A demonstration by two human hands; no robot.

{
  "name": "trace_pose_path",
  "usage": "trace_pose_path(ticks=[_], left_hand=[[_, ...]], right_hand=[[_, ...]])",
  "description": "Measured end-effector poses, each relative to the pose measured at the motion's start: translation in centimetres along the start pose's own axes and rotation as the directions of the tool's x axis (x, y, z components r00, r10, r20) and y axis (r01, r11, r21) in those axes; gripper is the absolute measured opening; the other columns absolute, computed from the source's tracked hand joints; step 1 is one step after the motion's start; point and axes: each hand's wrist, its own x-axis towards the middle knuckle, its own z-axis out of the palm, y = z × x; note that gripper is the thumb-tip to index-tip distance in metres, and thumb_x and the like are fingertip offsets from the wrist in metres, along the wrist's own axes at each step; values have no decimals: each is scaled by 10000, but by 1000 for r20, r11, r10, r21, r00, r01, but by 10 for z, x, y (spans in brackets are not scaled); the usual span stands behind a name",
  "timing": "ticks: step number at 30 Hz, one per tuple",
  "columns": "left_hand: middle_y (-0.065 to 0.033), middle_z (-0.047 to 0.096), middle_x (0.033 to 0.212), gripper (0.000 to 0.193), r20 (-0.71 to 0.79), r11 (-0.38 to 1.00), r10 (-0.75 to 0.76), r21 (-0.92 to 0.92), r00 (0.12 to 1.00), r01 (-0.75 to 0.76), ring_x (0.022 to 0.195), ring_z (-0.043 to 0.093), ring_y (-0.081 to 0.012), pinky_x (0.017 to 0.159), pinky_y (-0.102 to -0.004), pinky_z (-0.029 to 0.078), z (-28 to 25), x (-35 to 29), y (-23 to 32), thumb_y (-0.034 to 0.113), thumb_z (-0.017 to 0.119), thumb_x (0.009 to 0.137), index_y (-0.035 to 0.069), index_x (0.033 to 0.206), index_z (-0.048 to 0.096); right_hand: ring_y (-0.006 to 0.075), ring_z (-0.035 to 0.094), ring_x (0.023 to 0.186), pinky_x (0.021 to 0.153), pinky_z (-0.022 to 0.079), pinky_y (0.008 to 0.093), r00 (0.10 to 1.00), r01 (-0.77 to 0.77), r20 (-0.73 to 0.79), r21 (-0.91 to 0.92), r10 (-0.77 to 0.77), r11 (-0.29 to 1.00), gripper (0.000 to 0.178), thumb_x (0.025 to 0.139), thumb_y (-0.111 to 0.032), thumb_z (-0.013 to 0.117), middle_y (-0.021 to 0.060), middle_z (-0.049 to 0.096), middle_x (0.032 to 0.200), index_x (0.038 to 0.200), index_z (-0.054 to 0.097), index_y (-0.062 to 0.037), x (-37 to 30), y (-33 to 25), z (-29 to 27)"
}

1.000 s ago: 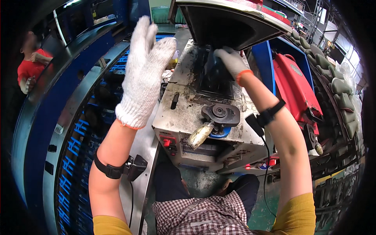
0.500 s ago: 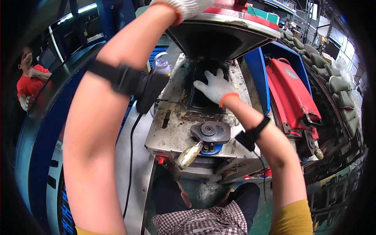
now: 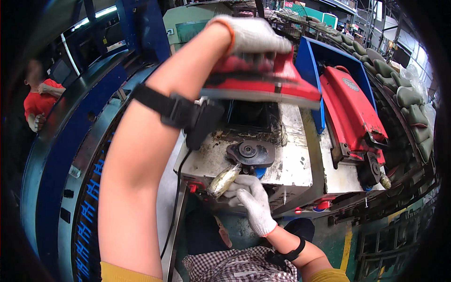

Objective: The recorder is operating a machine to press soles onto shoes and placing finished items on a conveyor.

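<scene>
My left hand (image 3: pixel 256 36), in a white knit glove, is closed over the top of a hinged red press lid (image 3: pixel 268 84), partly smeared by motion. The lid hangs tilted over a dark recessed plate (image 3: pixel 249 115) on the worn metal machine top (image 3: pixel 293 160). At the front edge sits a dark round-hubbed latch (image 3: pixel 250 153) with a lever handle (image 3: pixel 223 181) wrapped in shiny yellowish film. My gloved right hand (image 3: pixel 253 202) is at that handle's right side, thumb and fingers apart, fingertips by the wrapping; whether they touch is unclear.
A second red press (image 3: pixel 350 108) stands to the right, beside a blue metal guard (image 3: pixel 310 70). Beyond it is a rack of olive-green padded pieces (image 3: pixel 408 98). Someone in a red shirt (image 3: pixel 44 101) stands at far left, past a blue conveyor frame (image 3: pixel 61 155).
My left hand has brought the red lid down and nearer. My right hand has left the dark plate and moved back to the wrapped lever handle.
</scene>
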Motion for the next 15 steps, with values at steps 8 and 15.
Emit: trace_pose_path(ticks=[8,15], left_hand=[[-70,692,714,441,238,988,-128,-57,963,146,640,658,-169,653,-330,534,109,-40,-42,500,634,953,75,996,746],[-109,743,828,503,83,982,-105,166,991,91,800,728,-250,794,-374,543,122,-50,-37,553,582,943,120,1122,763]], right_hand=[[271,569,1312,1032,512,422,923,-318,368,551,117,772,538,1066,-269,513,130,533,1483,1532,376,-37,14,4,25],[290,590,1170,1037,477,475,900,-427,411,757,148,494,451,1030,-315,574,102,607,1295,1386,513,-45,19,1,33]])
